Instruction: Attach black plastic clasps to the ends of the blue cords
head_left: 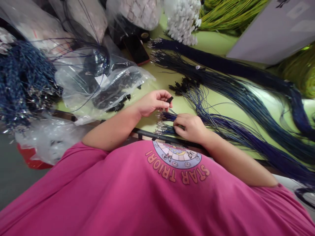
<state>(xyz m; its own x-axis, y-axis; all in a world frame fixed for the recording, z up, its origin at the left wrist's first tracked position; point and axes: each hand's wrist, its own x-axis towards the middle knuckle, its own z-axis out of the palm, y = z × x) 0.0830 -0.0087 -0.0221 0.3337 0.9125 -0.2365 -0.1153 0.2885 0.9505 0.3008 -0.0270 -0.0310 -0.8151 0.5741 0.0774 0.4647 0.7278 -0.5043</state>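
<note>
Here, left hand (153,103) pinches a black connector (170,99); right hand (191,126) curls, its grip hidden.

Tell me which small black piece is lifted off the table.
The black piece pinched by the left hand; the clustered pieces lie on the table.

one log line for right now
left hand: holds black piece | right hand: at blue wires | beyond hands: phone

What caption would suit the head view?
Left hand holding black part, right hand at blue wires, green table.
</note>
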